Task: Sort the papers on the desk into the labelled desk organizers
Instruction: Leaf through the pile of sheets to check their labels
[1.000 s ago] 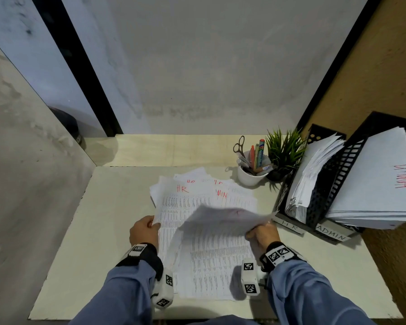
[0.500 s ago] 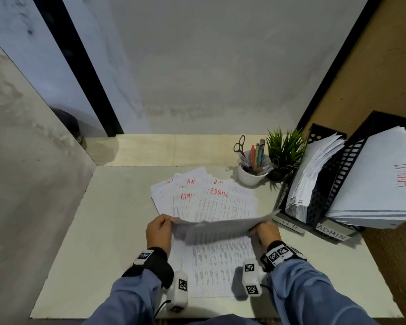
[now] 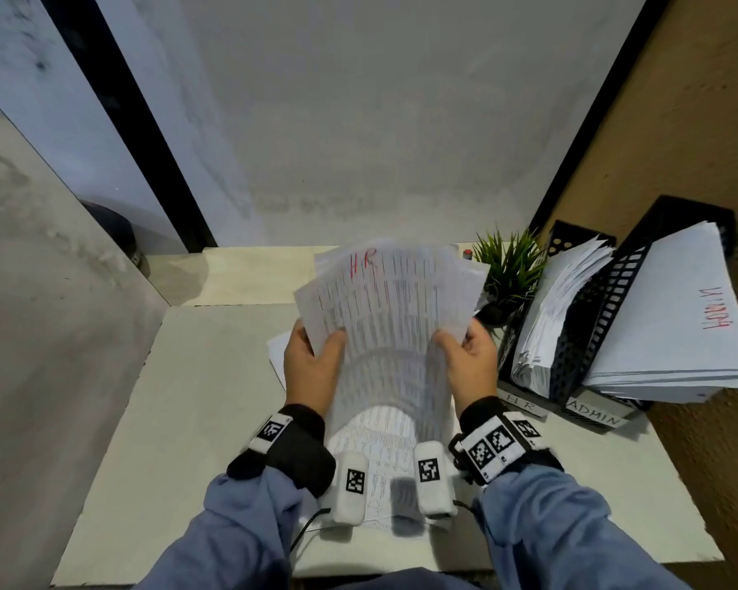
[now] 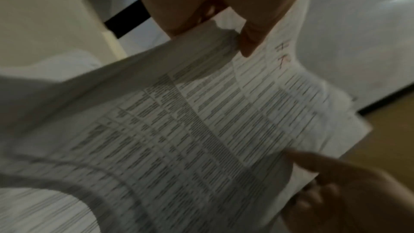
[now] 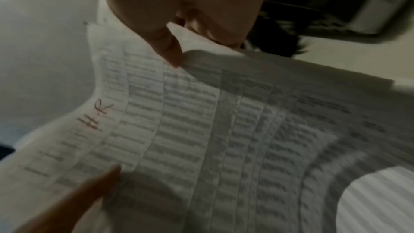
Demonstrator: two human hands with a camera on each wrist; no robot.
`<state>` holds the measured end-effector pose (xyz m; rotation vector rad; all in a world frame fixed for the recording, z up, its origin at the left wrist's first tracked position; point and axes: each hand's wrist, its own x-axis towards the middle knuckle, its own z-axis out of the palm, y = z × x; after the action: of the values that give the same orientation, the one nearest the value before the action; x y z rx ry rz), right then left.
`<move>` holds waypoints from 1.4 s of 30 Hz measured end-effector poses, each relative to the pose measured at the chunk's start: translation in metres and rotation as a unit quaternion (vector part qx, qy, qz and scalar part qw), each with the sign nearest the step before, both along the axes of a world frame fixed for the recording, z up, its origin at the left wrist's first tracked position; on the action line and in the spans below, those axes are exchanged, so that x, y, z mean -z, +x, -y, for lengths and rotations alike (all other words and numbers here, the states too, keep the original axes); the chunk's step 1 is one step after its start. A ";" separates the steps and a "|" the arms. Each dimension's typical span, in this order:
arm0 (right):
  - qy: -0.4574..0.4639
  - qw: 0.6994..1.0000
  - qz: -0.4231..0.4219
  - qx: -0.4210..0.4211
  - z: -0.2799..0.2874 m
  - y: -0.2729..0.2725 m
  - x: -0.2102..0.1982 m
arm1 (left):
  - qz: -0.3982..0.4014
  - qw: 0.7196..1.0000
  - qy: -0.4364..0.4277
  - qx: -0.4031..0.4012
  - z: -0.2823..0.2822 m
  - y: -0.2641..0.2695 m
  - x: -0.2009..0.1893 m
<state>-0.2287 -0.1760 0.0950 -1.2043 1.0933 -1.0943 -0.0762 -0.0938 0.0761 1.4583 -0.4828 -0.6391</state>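
I hold a fanned stack of printed papers (image 3: 393,300) upright above the desk; red "HR" is written on the top sheet. My left hand (image 3: 316,359) grips its lower left edge, thumb on the front. My right hand (image 3: 461,355) grips the lower right edge the same way. Both wrist views show the same papers (image 4: 201,121) (image 5: 224,130) pinched under a thumb. More printed sheets (image 3: 380,445) lie flat on the desk below my wrists. The black organizer (image 3: 571,368) stands at the right, with an HR label (image 3: 522,404) and an ADMIN label (image 3: 595,417); both slots hold papers.
A small green plant (image 3: 508,270) stands just left of the organizer, close to the raised stack. The pale desk (image 3: 188,398) is bounded by a grey wall on the left, a wall behind and a brown wall on the right.
Both hands gathered the spread sheets and lifted them from the desk into an upright stack. The pen cup is now hidden behind it.
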 end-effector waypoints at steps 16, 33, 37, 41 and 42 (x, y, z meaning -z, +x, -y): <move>0.095 0.989 -0.110 -0.021 -0.008 -0.019 0.016 | 0.109 0.979 0.151 0.088 -0.009 -0.011 0.023; 0.155 0.954 -0.235 0.102 0.108 -0.108 -0.005 | 0.505 0.797 0.125 0.307 0.136 -0.068 -0.153; 0.100 0.960 -0.249 0.084 0.115 -0.123 -0.014 | 0.546 0.751 0.154 0.338 0.172 -0.095 -0.157; 0.064 0.957 -0.277 0.056 0.126 -0.137 -0.030 | 0.551 0.729 0.184 0.361 0.197 -0.123 -0.154; 0.058 0.957 -0.282 0.045 0.129 -0.139 -0.036 | 0.545 0.729 0.189 0.367 0.202 -0.130 -0.152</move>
<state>-0.3678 -0.3046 0.1309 -1.4243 1.6370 -0.7499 -0.2062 -0.2959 0.2281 1.9450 -2.0367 -0.4080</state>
